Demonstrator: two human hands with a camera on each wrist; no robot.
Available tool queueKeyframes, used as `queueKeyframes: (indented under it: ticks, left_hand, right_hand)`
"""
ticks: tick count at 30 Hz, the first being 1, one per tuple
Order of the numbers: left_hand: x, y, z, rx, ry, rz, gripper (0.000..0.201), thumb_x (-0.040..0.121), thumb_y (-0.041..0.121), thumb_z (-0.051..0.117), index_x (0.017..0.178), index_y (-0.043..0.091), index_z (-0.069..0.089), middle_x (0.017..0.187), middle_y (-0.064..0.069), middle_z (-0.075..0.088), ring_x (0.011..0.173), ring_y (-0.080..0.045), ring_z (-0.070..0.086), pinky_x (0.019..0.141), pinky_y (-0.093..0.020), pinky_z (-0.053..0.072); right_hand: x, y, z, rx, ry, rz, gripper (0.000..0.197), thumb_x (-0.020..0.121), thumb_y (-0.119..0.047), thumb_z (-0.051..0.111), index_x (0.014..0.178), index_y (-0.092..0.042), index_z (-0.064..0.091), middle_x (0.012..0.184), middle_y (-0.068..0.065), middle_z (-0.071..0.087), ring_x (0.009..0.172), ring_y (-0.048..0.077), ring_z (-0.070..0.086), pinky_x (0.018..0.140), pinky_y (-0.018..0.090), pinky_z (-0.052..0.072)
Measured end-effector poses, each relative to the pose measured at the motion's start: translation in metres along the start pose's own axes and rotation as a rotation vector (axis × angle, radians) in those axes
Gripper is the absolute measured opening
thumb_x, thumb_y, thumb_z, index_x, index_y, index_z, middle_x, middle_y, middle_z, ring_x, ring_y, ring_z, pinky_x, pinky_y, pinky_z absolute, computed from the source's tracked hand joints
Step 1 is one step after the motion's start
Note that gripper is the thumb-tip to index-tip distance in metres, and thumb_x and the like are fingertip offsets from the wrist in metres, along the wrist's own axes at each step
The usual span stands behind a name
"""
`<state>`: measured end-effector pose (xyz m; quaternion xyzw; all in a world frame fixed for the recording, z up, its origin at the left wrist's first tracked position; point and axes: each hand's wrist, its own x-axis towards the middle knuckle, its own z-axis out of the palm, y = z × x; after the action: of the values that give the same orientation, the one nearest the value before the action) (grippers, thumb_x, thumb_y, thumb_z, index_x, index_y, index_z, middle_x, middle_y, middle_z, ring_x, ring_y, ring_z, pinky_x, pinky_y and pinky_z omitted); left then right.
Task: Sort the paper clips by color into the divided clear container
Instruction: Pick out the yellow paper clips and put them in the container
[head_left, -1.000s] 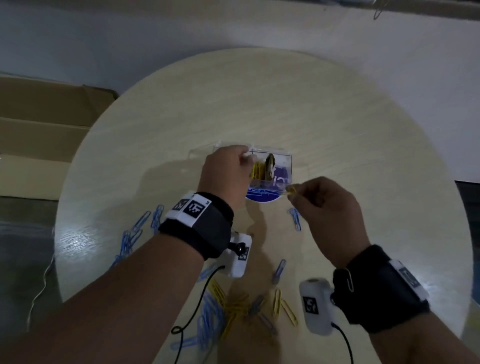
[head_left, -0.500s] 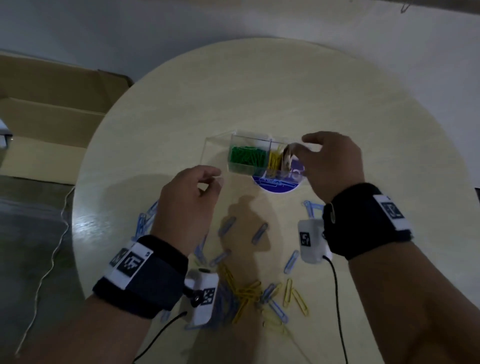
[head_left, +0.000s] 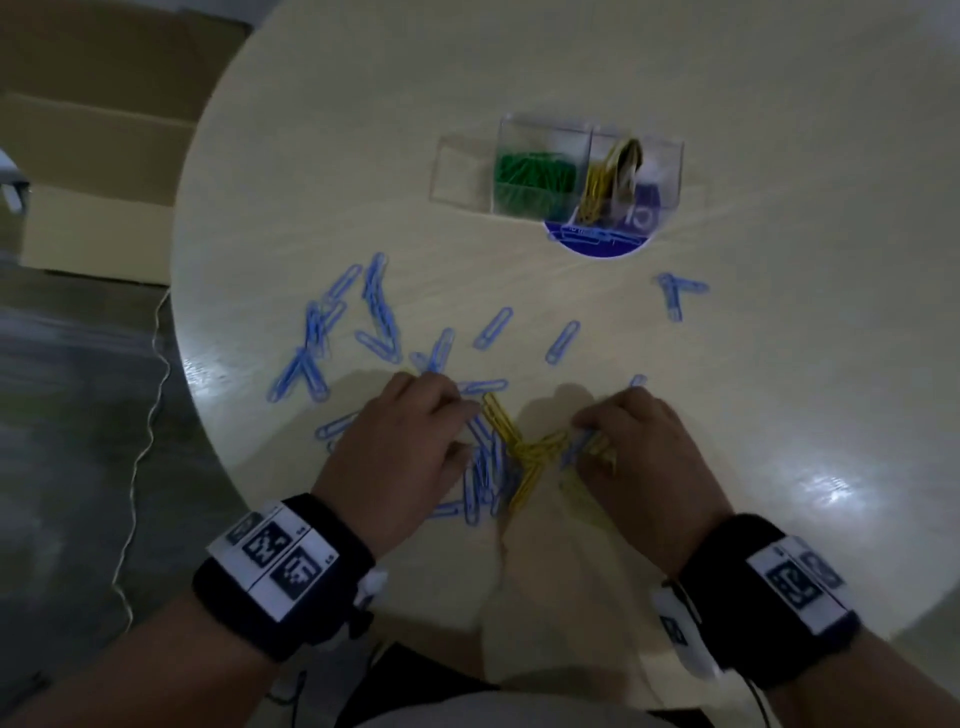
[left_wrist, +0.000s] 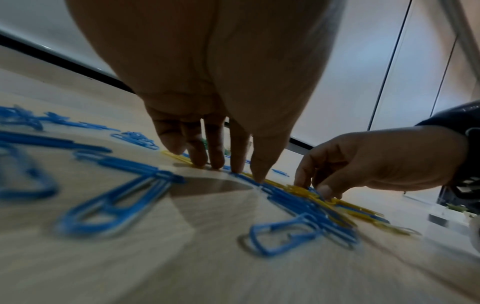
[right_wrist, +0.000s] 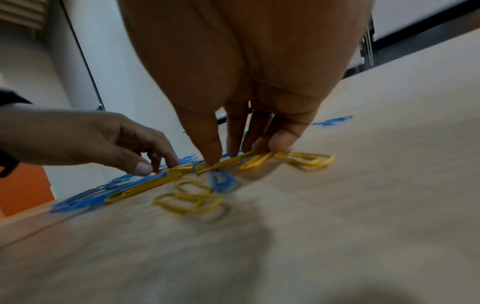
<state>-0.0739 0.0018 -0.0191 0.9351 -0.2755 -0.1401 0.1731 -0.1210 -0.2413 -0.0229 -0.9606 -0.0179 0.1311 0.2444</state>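
Observation:
The clear divided container (head_left: 587, 171) stands far on the round table (head_left: 805, 389). Green clips (head_left: 535, 174) fill its middle compartment, yellow clips (head_left: 602, 182) the right one, and the left compartment (head_left: 462, 174) looks bare. A mixed pile of yellow clips (head_left: 524, 452) and blue clips (head_left: 485, 467) lies between my hands near the front edge. My left hand (head_left: 457, 426) presses straight fingertips (left_wrist: 217, 162) onto clips at the pile's left side. My right hand (head_left: 589, 441) touches yellow clips (right_wrist: 303, 159) with thumb and fingertips (right_wrist: 280, 144). Neither hand has a clip lifted.
Several loose blue clips (head_left: 374, 312) are scattered left of the middle, and two more (head_left: 675, 293) lie to the right. A round blue sticker (head_left: 602, 241) sits under the container. A cardboard box (head_left: 88, 171) and a white cable (head_left: 140, 415) are on the floor to the left.
Both hands left the container and came down to the mixed pile near the front edge. The right hand no longer holds a yellow clip at the container.

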Motion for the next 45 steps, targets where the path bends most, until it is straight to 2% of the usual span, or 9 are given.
queueKeyframes:
  ticks: [3, 6, 11, 20, 24, 27, 33, 41, 45]
  left_hand:
    - [0.01, 0.0, -0.002, 0.03, 0.026, -0.048, 0.034, 0.086, 0.032, 0.053, 0.116, 0.018, 0.062, 0.108, -0.001, 0.054, 0.101, -0.027, 0.049, 0.079, -0.047, 0.05]
    - [0.016, 0.003, -0.004, 0.037, 0.105, -0.053, 0.027, 0.09, 0.025, 0.058, 0.115, 0.017, 0.063, 0.105, -0.002, 0.056, 0.098, -0.028, 0.05, 0.081, -0.047, 0.048]
    - [0.008, 0.017, 0.01, 0.043, 0.059, 0.21, 0.021, 0.087, 0.014, 0.064, 0.107, 0.019, 0.068, 0.104, 0.002, 0.063, 0.092, -0.027, 0.053, 0.078, -0.042, 0.048]
    - [0.033, 0.006, 0.005, 0.038, 0.135, -0.029, 0.022, 0.083, 0.011, 0.064, 0.103, 0.016, 0.072, 0.094, -0.005, 0.064, 0.091, -0.031, 0.053, 0.077, -0.042, 0.049]
    - [0.035, 0.011, 0.0, 0.022, 0.155, -0.122, 0.012, 0.085, 0.015, 0.063, 0.095, 0.017, 0.071, 0.086, -0.005, 0.063, 0.089, -0.03, 0.054, 0.074, -0.041, 0.048]
    - [0.023, 0.035, 0.006, -0.132, 0.206, -0.139, 0.011, 0.08, 0.018, 0.061, 0.088, 0.018, 0.07, 0.081, -0.004, 0.063, 0.083, -0.027, 0.057, 0.075, -0.038, 0.046]
    - [0.001, 0.06, 0.036, -0.109, 0.067, -0.157, 0.011, 0.082, 0.03, 0.058, 0.085, 0.022, 0.065, 0.083, -0.002, 0.058, 0.085, -0.029, 0.054, 0.073, -0.045, 0.05]
    - [-0.005, 0.037, 0.017, -0.07, 0.062, -0.185, 0.008, 0.072, 0.023, 0.061, 0.08, 0.023, 0.061, 0.079, 0.001, 0.059, 0.08, -0.026, 0.057, 0.069, -0.036, 0.049]
    - [0.002, 0.036, 0.01, -0.093, -0.015, -0.216, 0.022, 0.071, 0.022, 0.066, 0.093, 0.025, 0.064, 0.085, 0.003, 0.061, 0.087, -0.024, 0.055, 0.073, -0.033, 0.043]
  right_hand:
    - [0.021, 0.001, -0.001, 0.01, 0.064, -0.028, 0.034, 0.066, -0.011, 0.064, 0.099, -0.01, 0.069, 0.094, 0.013, 0.059, 0.086, 0.037, 0.059, 0.081, 0.037, 0.047]
    - [0.035, 0.005, -0.009, 0.14, 0.149, -0.026, 0.029, 0.076, -0.003, 0.066, 0.103, -0.012, 0.069, 0.101, 0.01, 0.062, 0.087, 0.022, 0.058, 0.077, 0.021, 0.039]
    - [0.01, 0.023, -0.031, 0.231, 0.31, 0.042, 0.023, 0.08, -0.005, 0.067, 0.097, -0.019, 0.071, 0.093, -0.001, 0.064, 0.082, 0.015, 0.059, 0.074, 0.025, 0.043]
    - [-0.052, 0.041, -0.001, 0.04, 0.093, -0.035, 0.028, 0.072, -0.018, 0.069, 0.1, -0.019, 0.068, 0.092, 0.004, 0.059, 0.085, 0.029, 0.057, 0.082, 0.034, 0.045]
    - [-0.051, 0.051, -0.003, 0.118, 0.146, 0.131, 0.043, 0.069, -0.008, 0.073, 0.109, -0.019, 0.062, 0.106, 0.005, 0.051, 0.086, 0.029, 0.061, 0.079, 0.039, 0.053]
    - [-0.052, 0.06, -0.008, 0.057, 0.112, 0.231, 0.03, 0.071, -0.017, 0.075, 0.098, -0.021, 0.062, 0.094, 0.004, 0.058, 0.084, 0.03, 0.062, 0.073, 0.036, 0.051]
    - [-0.042, 0.047, -0.012, 0.035, 0.001, 0.156, 0.022, 0.072, -0.012, 0.069, 0.072, -0.03, 0.056, 0.075, -0.001, 0.052, 0.073, 0.029, 0.058, 0.064, 0.033, 0.045]
    - [0.011, 0.022, -0.032, -0.003, 0.07, -0.203, 0.017, 0.068, -0.006, 0.071, 0.074, -0.018, 0.062, 0.094, 0.002, 0.069, 0.082, 0.028, 0.06, 0.079, 0.031, 0.041]
    - [0.035, 0.018, -0.03, 0.001, 0.091, -0.108, 0.012, 0.069, -0.01, 0.07, 0.077, -0.018, 0.063, 0.084, 0.005, 0.069, 0.079, 0.032, 0.061, 0.072, 0.034, 0.045]
